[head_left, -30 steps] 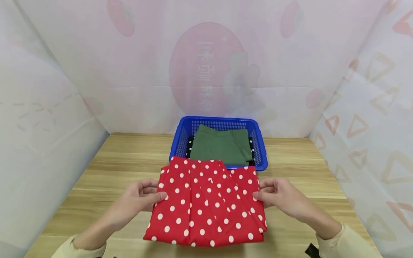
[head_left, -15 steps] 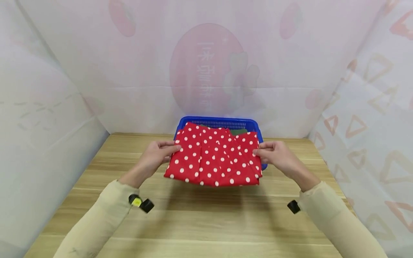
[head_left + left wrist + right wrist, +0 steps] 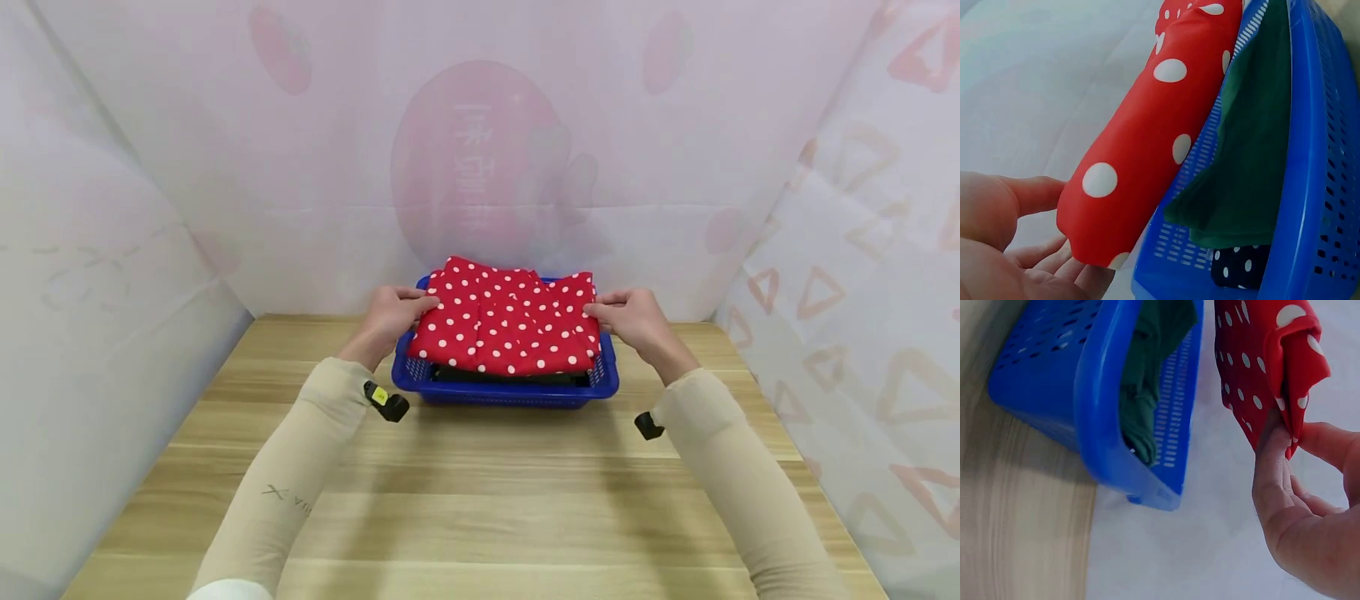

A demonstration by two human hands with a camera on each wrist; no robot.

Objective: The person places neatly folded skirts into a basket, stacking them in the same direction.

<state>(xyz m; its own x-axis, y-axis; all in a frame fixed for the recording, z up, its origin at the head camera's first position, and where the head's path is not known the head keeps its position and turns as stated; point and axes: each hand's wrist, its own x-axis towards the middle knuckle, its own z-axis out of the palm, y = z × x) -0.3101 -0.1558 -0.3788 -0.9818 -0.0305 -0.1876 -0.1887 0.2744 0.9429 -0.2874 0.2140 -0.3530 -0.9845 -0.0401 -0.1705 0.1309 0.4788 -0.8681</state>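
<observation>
A folded red garment with white polka dots (image 3: pixel 510 321) is held above the blue basket (image 3: pixel 495 393), hiding most of what lies inside. My left hand (image 3: pixel 393 319) pinches its left edge between thumb and fingers. On the opposite edge, my right hand (image 3: pixel 630 321) has the same kind of pinch. Beneath the red cloth, the left wrist view shows a dark green folded garment (image 3: pixel 1254 144) in the basket. Under that lies a black cloth with white dots (image 3: pixel 1241 265). A gap separates the red garment from the green one in both wrist views.
The basket stands near the back of a wooden table (image 3: pixel 487 500), close to a pale pink printed back wall (image 3: pixel 315 167). White side panels (image 3: pixel 97 292) rise at left and right. Small black devices (image 3: pixel 388 402) are strapped at both wrists.
Both hands have carried the red polka-dot garment forward, from in front of the basket to over it. The green garment has become hidden from the head view.
</observation>
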